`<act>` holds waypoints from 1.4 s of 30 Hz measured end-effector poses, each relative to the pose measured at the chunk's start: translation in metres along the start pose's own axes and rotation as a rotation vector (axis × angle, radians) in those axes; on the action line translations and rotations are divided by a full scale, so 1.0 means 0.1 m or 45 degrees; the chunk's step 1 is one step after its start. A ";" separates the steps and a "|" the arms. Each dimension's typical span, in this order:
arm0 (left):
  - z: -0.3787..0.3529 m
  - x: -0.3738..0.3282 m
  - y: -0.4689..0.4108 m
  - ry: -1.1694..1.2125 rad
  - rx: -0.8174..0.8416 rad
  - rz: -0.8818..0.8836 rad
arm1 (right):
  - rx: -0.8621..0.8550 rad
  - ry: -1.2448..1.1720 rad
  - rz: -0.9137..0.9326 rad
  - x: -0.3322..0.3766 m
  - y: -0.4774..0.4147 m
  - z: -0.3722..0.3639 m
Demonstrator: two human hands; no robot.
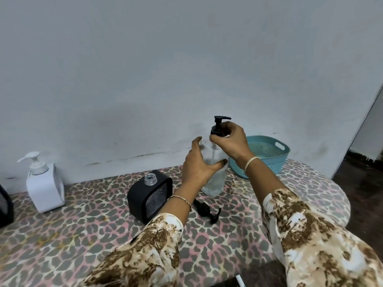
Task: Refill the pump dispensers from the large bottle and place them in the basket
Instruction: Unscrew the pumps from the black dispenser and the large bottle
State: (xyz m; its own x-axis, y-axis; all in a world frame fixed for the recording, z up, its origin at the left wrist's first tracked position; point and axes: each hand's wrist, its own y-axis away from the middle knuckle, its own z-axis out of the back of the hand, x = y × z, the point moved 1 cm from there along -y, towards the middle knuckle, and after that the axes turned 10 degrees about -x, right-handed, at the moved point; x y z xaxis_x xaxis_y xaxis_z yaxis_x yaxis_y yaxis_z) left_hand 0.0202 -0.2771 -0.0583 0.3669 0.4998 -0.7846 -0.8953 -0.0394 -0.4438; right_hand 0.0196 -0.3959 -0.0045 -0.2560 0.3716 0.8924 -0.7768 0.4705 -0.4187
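Observation:
A clear bottle [214, 183] stands on the leopard-print table [83, 228]. My left hand [199, 164] grips its body. My right hand [230, 141] pinches the collar of the black pump head [220, 124] on the bottle's neck. A black square dispenser [149, 196] with an open clear neck stands to the left, and its black pump [209, 210] lies loose on the table beside it. A white pump dispenser [44, 183] stands at the far left. The teal basket [267, 154] sits behind my right wrist; what it holds is hidden.
A grey wall runs close behind the table. The table's rounded right edge drops off to a dark floor [364, 193]. A dark object [5, 206] pokes in at the left edge. A dark item with a white strip [240, 281] lies at the near edge.

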 end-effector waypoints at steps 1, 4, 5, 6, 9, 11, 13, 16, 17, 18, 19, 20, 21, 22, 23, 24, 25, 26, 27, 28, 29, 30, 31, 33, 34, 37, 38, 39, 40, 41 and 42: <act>0.00 0.00 0.00 0.003 0.008 0.008 | 0.004 -0.002 0.002 0.00 0.01 -0.01; 0.01 0.01 0.01 0.036 0.020 0.028 | -0.083 0.131 0.040 -0.02 0.05 -0.02; 0.00 0.01 0.01 0.040 0.024 0.036 | -0.117 0.191 0.047 -0.03 0.05 -0.02; 0.00 0.02 0.02 0.038 0.029 0.040 | -0.138 0.221 0.047 -0.03 0.06 -0.02; -0.02 0.03 0.03 0.031 0.039 0.056 | -0.150 0.170 0.043 -0.04 0.06 -0.02; -0.03 0.03 0.04 0.046 0.036 0.085 | -0.147 0.163 0.041 -0.04 0.07 -0.04; -0.05 0.03 0.06 0.064 0.025 0.120 | -0.152 0.217 0.057 -0.03 0.08 -0.06; -0.06 0.03 0.06 0.083 0.028 0.132 | -0.229 0.354 0.103 -0.01 0.10 -0.05; -0.07 0.03 0.06 0.086 0.034 0.130 | -0.252 0.370 0.096 0.00 0.10 -0.05; -0.07 0.03 0.07 0.087 0.039 0.128 | -0.267 0.375 0.093 0.01 0.11 -0.05; -0.07 0.03 0.07 0.088 0.043 0.126 | -0.278 0.378 0.105 0.02 0.11 -0.05; -0.07 0.03 0.07 0.090 0.042 0.127 | -0.286 0.382 0.129 0.03 0.12 -0.05; -0.08 0.03 0.08 0.093 0.039 0.129 | -0.289 0.387 0.155 0.04 0.14 -0.06; -0.08 0.03 0.08 0.097 0.037 0.134 | -0.292 0.396 0.177 0.04 0.16 -0.07; -0.09 0.03 0.08 0.101 0.037 0.137 | -0.302 0.413 0.195 0.05 0.18 -0.09; -0.09 0.03 0.07 0.105 0.038 0.138 | -0.321 0.436 0.205 0.04 0.18 -0.10; -0.09 0.03 0.08 0.111 0.040 0.135 | -0.341 0.461 0.203 0.04 0.18 -0.11; -0.09 0.02 0.08 0.120 0.042 0.131 | -0.355 0.482 0.192 0.04 0.17 -0.11; -0.09 0.02 0.08 0.126 0.042 0.127 | -0.356 0.495 0.182 0.03 0.15 -0.11; -0.09 0.02 0.09 0.129 0.041 0.121 | -0.349 0.496 0.177 0.02 0.14 -0.10; -0.08 0.02 0.10 0.129 0.041 0.117 | -0.341 0.487 0.183 0.02 0.13 -0.10; -0.08 0.02 0.10 0.128 0.041 0.115 | -0.339 0.468 0.194 0.02 0.14 -0.09; -0.08 0.02 0.11 0.126 0.042 0.115 | -0.344 0.447 0.205 0.02 0.14 -0.09; -0.07 0.00 0.11 0.120 0.046 0.116 | -0.357 0.413 0.220 0.02 0.16 -0.08; -0.07 0.00 0.11 0.111 0.045 0.112 | -0.359 0.399 0.220 0.03 0.17 -0.07; -0.04 -0.04 0.13 0.040 0.031 0.078 | -0.330 0.343 0.203 0.04 0.18 -0.07; -0.03 -0.05 0.13 0.012 0.032 0.069 | -0.319 0.321 0.200 0.04 0.18 -0.07; -0.02 -0.05 0.13 -0.010 0.037 0.066 | -0.310 0.302 0.198 0.05 0.18 -0.06; -0.01 -0.06 0.13 -0.030 0.044 0.066 | -0.303 0.287 0.198 0.06 0.18 -0.05; 0.00 -0.07 0.13 -0.048 0.051 0.069 | -0.293 0.274 0.197 0.06 0.18 -0.04; 0.01 -0.07 0.13 -0.062 0.055 0.071 | -0.280 0.262 0.198 0.08 0.19 -0.03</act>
State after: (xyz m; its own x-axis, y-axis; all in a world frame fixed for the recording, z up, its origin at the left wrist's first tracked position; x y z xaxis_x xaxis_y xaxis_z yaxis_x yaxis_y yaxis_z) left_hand 0.0057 -0.2799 -0.0579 0.3043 0.5391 -0.7853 -0.9245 -0.0314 -0.3798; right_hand 0.0049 -0.3819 -0.0060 -0.2228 0.5960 0.7714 -0.5892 0.5481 -0.5937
